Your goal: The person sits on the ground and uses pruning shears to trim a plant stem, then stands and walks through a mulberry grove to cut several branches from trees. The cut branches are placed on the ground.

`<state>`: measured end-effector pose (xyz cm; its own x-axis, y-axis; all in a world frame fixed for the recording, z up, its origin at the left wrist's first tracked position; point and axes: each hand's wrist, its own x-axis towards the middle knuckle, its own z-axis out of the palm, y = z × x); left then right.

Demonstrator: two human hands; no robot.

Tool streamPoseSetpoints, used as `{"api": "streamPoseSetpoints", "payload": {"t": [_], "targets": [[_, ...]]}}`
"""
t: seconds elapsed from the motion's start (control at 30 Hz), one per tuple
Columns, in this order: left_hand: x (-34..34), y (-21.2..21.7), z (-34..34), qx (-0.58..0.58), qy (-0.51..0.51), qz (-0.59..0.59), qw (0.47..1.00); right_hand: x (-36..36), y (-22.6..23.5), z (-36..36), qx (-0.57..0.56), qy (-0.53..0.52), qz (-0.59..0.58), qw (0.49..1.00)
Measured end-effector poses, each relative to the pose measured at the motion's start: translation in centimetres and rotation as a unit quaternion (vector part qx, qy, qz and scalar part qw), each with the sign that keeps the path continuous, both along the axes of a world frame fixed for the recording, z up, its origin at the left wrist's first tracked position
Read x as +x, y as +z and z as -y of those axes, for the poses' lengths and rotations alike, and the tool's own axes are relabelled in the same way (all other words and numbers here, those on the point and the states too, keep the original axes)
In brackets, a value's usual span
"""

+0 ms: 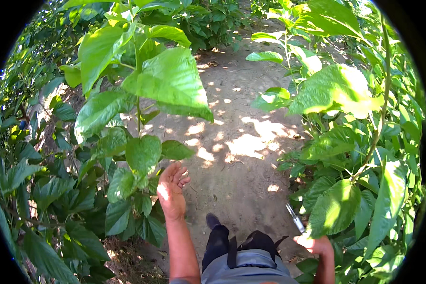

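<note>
My left hand (173, 191) is raised beside the leafy plant on the left, its fingers loosely bent and apart, with nothing in it. Just beyond the fingertips hang broad green leaves (143, 154) on an upright stem. Low on the right, my right hand (315, 244) is closed round a slim silver metal tool (296, 218) that points forward and a little to the left. Its grip is hidden by the hand, and its exact kind is too small to tell. A large sunlit leaf (333, 208) hangs just above that hand and partly covers it.
A dirt path (232, 184), dappled with sun, runs ahead between two rows of leafy plants. On the right a long bent stem (382, 109) leans in with large leaves. Leafy bushes (208, 21) stand farther ahead. My dark shoe (213, 220) is on the path.
</note>
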<state>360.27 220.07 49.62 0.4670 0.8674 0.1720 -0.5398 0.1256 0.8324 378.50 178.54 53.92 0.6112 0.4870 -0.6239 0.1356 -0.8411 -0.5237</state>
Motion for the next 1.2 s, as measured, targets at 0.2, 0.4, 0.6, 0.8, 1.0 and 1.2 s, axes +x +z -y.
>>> {"api": "streamPoseSetpoints", "payload": {"t": [0.2, 0.4, 0.6, 0.8, 1.0, 1.2], "targets": [[5.6, 0.8, -13.1, -0.058, 0.004, 0.097, 0.994, 3.6, -1.2, -13.5, -0.047, 0.083, 0.022, 0.995], [7.9, 4.3, -22.6, 0.069, 0.179, 0.070, 0.979, 12.9, -2.0, -23.6, 0.064, 0.008, 0.010, 0.998], [7.5, 8.0, -28.3, -0.013, 0.419, 0.137, 0.897, 22.4, -1.2, -32.3, 0.085, -0.014, 0.055, 0.995], [2.7, 8.2, -35.7, 0.104, 0.300, 0.312, 0.895, 28.9, -1.7, -42.2, 0.100, -0.001, 0.057, 0.993], [4.1, 8.4, -44.5, 0.085, -0.035, 0.511, 0.855, 33.0, -4.1, -52.3, 0.137, 0.017, 0.107, 0.985], [7.4, 10.7, -51.1, 0.164, 0.147, 0.567, 0.794, 37.5, -6.3, -61.2, 0.078, -0.024, 0.051, 0.995]]}}
